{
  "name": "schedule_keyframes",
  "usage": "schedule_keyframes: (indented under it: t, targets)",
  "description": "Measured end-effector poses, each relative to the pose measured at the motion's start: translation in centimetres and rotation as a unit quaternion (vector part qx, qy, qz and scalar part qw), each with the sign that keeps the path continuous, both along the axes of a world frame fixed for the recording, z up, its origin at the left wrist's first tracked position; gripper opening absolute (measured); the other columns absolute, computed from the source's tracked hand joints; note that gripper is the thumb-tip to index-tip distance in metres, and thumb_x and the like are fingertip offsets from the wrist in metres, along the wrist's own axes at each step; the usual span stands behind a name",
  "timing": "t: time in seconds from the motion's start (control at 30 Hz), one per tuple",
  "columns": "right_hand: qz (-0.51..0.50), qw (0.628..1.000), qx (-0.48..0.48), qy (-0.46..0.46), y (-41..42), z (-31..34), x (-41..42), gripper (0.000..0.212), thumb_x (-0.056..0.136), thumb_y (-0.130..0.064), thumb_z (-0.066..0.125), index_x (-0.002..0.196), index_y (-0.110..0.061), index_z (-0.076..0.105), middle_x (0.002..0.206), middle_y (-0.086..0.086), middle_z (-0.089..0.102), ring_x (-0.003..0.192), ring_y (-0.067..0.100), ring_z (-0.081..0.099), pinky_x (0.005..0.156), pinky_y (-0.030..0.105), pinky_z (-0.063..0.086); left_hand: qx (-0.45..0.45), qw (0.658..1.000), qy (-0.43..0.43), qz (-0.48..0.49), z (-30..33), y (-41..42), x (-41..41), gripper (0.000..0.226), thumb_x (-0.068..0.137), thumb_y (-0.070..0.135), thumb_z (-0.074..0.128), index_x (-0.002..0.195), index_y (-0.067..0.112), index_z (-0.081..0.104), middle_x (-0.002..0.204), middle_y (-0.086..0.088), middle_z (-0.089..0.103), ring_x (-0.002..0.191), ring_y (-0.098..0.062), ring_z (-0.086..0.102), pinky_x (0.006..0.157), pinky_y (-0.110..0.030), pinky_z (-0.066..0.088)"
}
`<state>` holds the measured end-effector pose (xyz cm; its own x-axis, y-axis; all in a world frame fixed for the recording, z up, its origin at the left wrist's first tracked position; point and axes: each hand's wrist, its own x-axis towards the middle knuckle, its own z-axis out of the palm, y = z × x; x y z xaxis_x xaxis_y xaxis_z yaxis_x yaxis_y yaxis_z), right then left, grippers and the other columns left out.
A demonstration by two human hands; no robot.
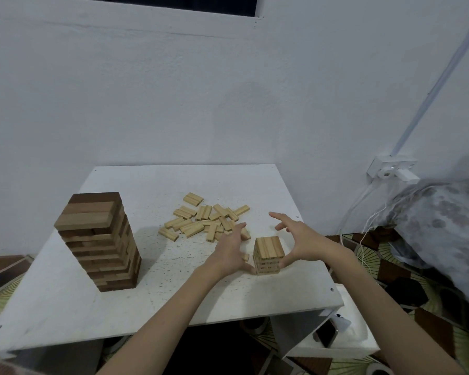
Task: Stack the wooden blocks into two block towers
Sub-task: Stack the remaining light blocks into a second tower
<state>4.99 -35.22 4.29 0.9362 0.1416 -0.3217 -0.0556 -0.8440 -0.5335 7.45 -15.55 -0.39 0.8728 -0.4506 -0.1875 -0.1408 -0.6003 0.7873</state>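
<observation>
A tall tower of large brown and tan blocks [99, 242] stands on the left of the white table [173, 299]. A short tower of small pale blocks [268, 255] stands right of centre. My left hand [229, 250] is just left of the short tower, fingers spread, thumb near its base. My right hand [298, 239] is just right of it, fingers spread and slightly bent, thumb against its side. A pile of loose small pale blocks [205, 220] lies behind the hands. One loose block [246, 257] lies between my left hand and the short tower.
The table stands against a white wall. A wall socket with a plugged charger [393, 169] and white cables is at the right, beside a patterned cloth bundle [441, 228]. A phone [326, 335] lies on a lower white shelf at the front right.
</observation>
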Motion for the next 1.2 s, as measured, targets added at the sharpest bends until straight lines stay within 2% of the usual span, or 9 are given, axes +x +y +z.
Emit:
schedule_keyframes:
  t: [0.1,0.2,0.27,0.37,0.57,0.77,0.97,1.1,1.2]
  targets:
    - [-0.027,0.999,0.017,0.035,-1.1,0.1,-0.4,0.113,0.068,-0.014,0.085,0.15,-0.035,0.009,0.139,0.0,0.04,0.126,0.018,0.039,0.094,0.028,0.037,-0.018,0.999,0.029,0.034,-0.5,0.7,0.0,0.077,0.079,0.001,0.07,0.142,0.011,0.028,0.119,-0.004,0.047,0.112,-0.018,0.046,0.087,-0.023,0.04]
    - [-0.063,0.997,0.022,0.032,-1.9,-0.3,-1.0,0.097,0.077,-0.002,0.074,0.149,-0.032,0.015,0.13,0.0,0.045,0.113,0.018,0.046,0.081,0.023,0.044,-0.036,0.996,0.014,0.079,-1.2,1.2,-0.2,0.046,0.088,0.0,0.054,0.131,0.007,0.04,0.109,-0.003,0.05,0.097,-0.013,0.048,0.08,-0.018,0.039]
    - [-0.088,0.996,0.027,-0.001,-2.0,-0.5,-1.4,0.08,0.083,0.006,0.06,0.147,-0.028,0.025,0.127,0.002,0.048,0.105,0.019,0.049,0.075,0.021,0.043,-0.039,0.995,-0.015,0.092,-1.6,1.5,-0.4,0.034,0.09,0.002,0.052,0.122,0.009,0.049,0.108,-0.002,0.053,0.094,-0.012,0.049,0.073,-0.011,0.038]
    - [-0.125,0.987,0.046,-0.092,-1.3,-0.2,-1.3,0.055,0.089,0.003,0.053,0.138,-0.02,0.043,0.122,0.005,0.054,0.098,0.018,0.051,0.08,0.023,0.042,-0.043,0.993,-0.049,0.101,-1.7,2.4,-0.4,0.026,0.09,0.004,0.053,0.115,0.01,0.056,0.106,0.0,0.057,0.093,-0.01,0.052,0.075,-0.011,0.038]
    - [-0.125,0.963,0.109,-0.213,4.1,0.9,-0.4,0.03,0.091,-0.008,0.057,0.117,-0.022,0.059,0.104,-0.005,0.059,0.094,0.013,0.055,0.081,0.022,0.043,-0.037,0.981,-0.099,0.162,-2.4,5.8,-0.6,0.023,0.093,0.008,0.051,0.114,0.013,0.057,0.106,0.004,0.059,0.099,-0.011,0.053,0.081,-0.016,0.036]
    - [-0.105,0.96,0.165,-0.198,11.3,-0.8,0.0,0.028,0.093,-0.006,0.052,0.118,-0.015,0.061,0.108,-0.004,0.057,0.096,0.01,0.054,0.083,0.019,0.043,-0.004,0.962,-0.133,0.236,-3.2,9.6,-0.4,0.026,0.093,0.004,0.049,0.118,0.007,0.057,0.118,-0.005,0.058,0.107,-0.013,0.05,0.089,-0.018,0.035]
    - [-0.094,0.986,0.006,-0.141,15.4,-7.9,0.3,0.044,0.093,-0.014,0.051,0.135,-0.018,0.044,0.139,0.002,0.039,0.132,0.021,0.033,0.108,0.036,0.033,0.106,0.961,-0.156,0.201,-4.2,10.6,0.5,0.034,0.094,0.006,0.042,0.127,0.008,0.051,0.131,-0.01,0.05,0.123,-0.022,0.042,0.1,-0.029,0.037]
    - [-0.104,0.978,-0.058,-0.171,16.6,-9.6,-0.5,0.051,0.091,-0.011,0.049,0.141,-0.014,0.037,0.147,0.01,0.03,0.135,0.028,0.026,0.111,0.038,0.028,0.154,0.949,-0.196,0.193,-4.5,10.5,1.0,0.041,0.095,0.007,0.036,0.136,0.008,0.039,0.145,-0.009,0.034,0.132,-0.024,0.03,0.106,-0.033,0.028]
    - [-0.104,0.968,-0.046,-0.222,16.8,-10.3,-0.8,0.05,0.082,0.0,0.057,0.131,-0.004,0.05,0.135,0.019,0.045,0.124,0.036,0.041,0.102,0.047,0.041,0.188,0.95,-0.165,0.188,-5.2,10.8,1.8,0.053,0.098,0.017,0.037,0.147,0.006,0.021,0.156,-0.009,0.015,0.144,-0.026,0.009,0.117,-0.039,0.016]
